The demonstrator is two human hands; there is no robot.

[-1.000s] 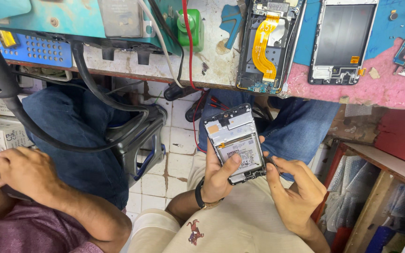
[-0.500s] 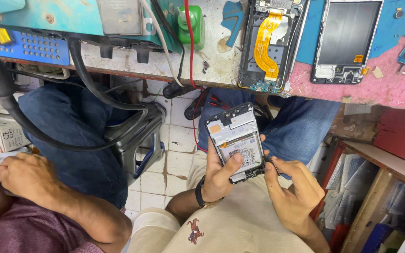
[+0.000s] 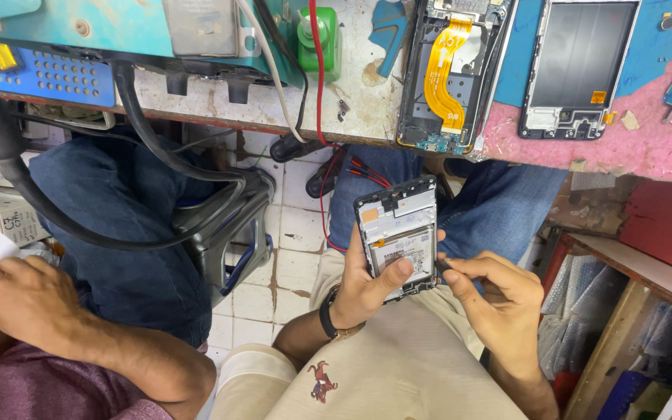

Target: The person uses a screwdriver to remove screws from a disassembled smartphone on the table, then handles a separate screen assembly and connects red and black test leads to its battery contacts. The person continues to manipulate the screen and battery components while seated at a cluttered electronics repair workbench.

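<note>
My left hand point(image 3: 367, 288) grips an opened phone point(image 3: 397, 233) with its back off, held over my lap; the thumb lies across the pale battery. My right hand point(image 3: 499, 295) is at the phone's lower right edge, fingers pinched on a small dark tool point(image 3: 443, 268) whose tip touches the frame. A dark band is on my left wrist.
The workbench edge point(image 3: 351, 128) runs across the top, with a second opened phone with an orange flex cable point(image 3: 449, 74), a screen frame point(image 3: 577, 66), a green bottle point(image 3: 319, 35) and red wires. Another person's hand point(image 3: 21, 299) and jeans are at the left, near a black stool point(image 3: 219, 225).
The phone and both hands have stayed nearly in place; my right fingers shifted slightly along the phone's lower right edge. The view moved a little.
</note>
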